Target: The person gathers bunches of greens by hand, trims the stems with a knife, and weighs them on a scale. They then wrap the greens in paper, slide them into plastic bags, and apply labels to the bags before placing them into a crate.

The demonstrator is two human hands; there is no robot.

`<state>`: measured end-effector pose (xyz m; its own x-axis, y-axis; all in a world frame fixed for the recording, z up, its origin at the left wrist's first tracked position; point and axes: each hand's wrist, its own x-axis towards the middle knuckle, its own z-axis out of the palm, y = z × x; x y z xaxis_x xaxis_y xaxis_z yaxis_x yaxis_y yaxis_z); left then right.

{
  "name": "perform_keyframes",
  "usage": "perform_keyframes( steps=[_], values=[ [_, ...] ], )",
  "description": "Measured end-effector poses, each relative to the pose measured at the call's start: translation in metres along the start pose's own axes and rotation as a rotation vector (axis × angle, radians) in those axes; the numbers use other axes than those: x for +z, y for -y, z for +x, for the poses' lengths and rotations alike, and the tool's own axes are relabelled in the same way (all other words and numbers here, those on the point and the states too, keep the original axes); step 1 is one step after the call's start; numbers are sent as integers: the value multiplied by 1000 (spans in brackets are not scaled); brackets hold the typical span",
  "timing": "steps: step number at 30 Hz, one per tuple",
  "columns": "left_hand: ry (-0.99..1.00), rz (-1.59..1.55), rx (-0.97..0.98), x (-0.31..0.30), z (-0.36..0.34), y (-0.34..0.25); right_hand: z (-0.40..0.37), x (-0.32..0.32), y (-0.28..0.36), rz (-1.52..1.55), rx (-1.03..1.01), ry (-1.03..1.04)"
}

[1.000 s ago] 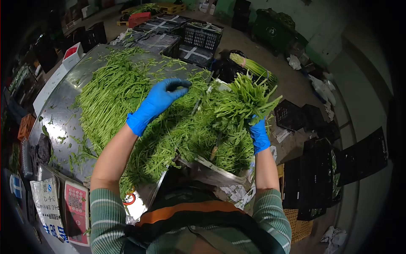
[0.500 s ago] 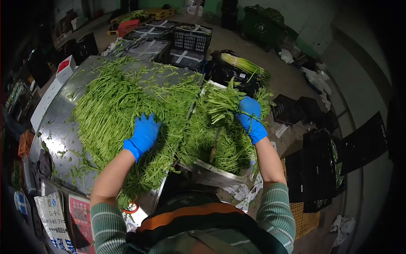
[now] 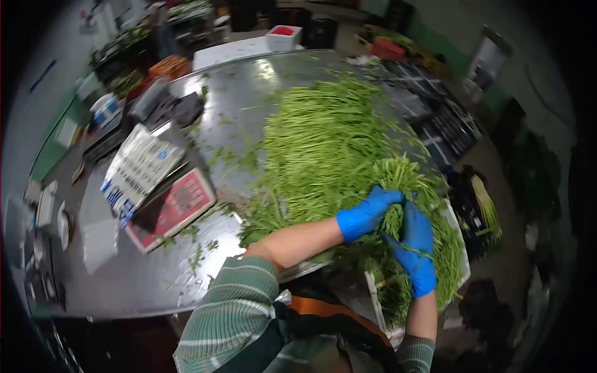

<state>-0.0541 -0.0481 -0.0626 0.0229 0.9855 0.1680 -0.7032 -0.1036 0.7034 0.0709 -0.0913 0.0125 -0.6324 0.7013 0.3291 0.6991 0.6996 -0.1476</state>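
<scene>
Both my hands wear blue gloves and meet at a bunch of leafy greens point(image 3: 401, 172), its pale cut stems pointing up and away. My right hand point(image 3: 415, 245) grips the bunch from the right side, with a loose sprig lying across the glove. From the left, my left hand point(image 3: 372, 214) closes on the same bunch, its fingertips close to the right hand's and partly hidden by leaves. Beyond my left hand, a large pile of greens point(image 3: 323, 143) lies on the metal table, stems facing left. Under my right hand is a white box point(image 3: 464, 261) filled with more greens.
The metal table point(image 3: 242, 93) carries scattered leaf scraps. On its left are a red-and-white box point(image 3: 186, 202), a printed white bag point(image 3: 146, 165) and a dark cloth point(image 3: 183, 110). Black crates point(image 3: 448, 127) stand behind right, near another bundle of greens point(image 3: 484, 202) on a black bag.
My view has swung left. My left hand has left the pile and come over to the bunch in my right hand, so both hands are now together on it.
</scene>
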Motion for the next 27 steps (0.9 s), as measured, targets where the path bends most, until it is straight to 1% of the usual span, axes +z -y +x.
perform_keyframes(
  steps=[1,2,4,5,6,7,8,9,10,11,12,13,14,15,16,17,18,19,21,22,23,24,25,26,27],
  values=[
    [-17,16,70,-7,-6,-28,1,-7,14,313,-3,-41],
    [-83,15,99,-15,-17,-65,3,-8,24,625,9,-62],
    [-359,518,239,-66,-36,-119,9,2,14,532,-40,-82],
    [-511,798,158,-57,-72,-172,15,13,8,517,-61,-124],
    [-352,1522,311,-80,-94,-209,22,27,2,535,-66,-115],
    [-366,2222,629,-103,-114,-247,26,42,-7,567,-49,-85],
    [-651,1668,422,-92,-133,-286,29,44,-6,583,-13,-64],
    [-721,1864,579,-116,-153,-312,33,48,0,644,13,-88],
    [-769,2141,599,-123,-173,-339,41,53,6,637,-41,-94],
    [-999,2353,511,-156,-194,-360,49,57,9,624,-90,-101],
    [-1030,2507,491,-181,-216,-375,57,55,19,602,-107,-95],
    [-1105,2456,166,-193,-232,-383,67,55,29,584,-130,-88],
    [-1165,2421,100,-225,-254,-382,76,62,34,566,-153,-82],
    [-1158,2318,-37,-253,-275,-377,84,72,37,554,-182,-72],
    [-1134,2290,-249,-299,-307,-371,93,77,41,539,-157,-87],
    [-1086,2195,-389,-329,-328,-361,104,82,44,506,-213,32],
    [-1073,2193,-373,-336,-331,-365,117,88,46,472,-274,154],
    [-1029,2121,-416,-337,-334,-374,131,98,45,458,-272,146],
    [-945,1964,-509,-328,-340,-392,157,125,40,325,-428,201],
    [-910,1880,-552,-320,-341,-400,174,139,36,336,-393,281],
    [-920,1872,-537,-294,-334,-406,191,153,34,325,-404,277],
    [-938,2152,-488,-252,-320,-406,209,167,32,288,-431,316],
    [-946,2434,-432,-223,-306,-402,227,179,32,253,-457,357],
    [-963,2429,-426,-213,-296,-397,247,189,34,320,-409,433],
    [-1015,2115,-392,-207,-286,-393,266,196,37,315,-421,429]
  ],
)
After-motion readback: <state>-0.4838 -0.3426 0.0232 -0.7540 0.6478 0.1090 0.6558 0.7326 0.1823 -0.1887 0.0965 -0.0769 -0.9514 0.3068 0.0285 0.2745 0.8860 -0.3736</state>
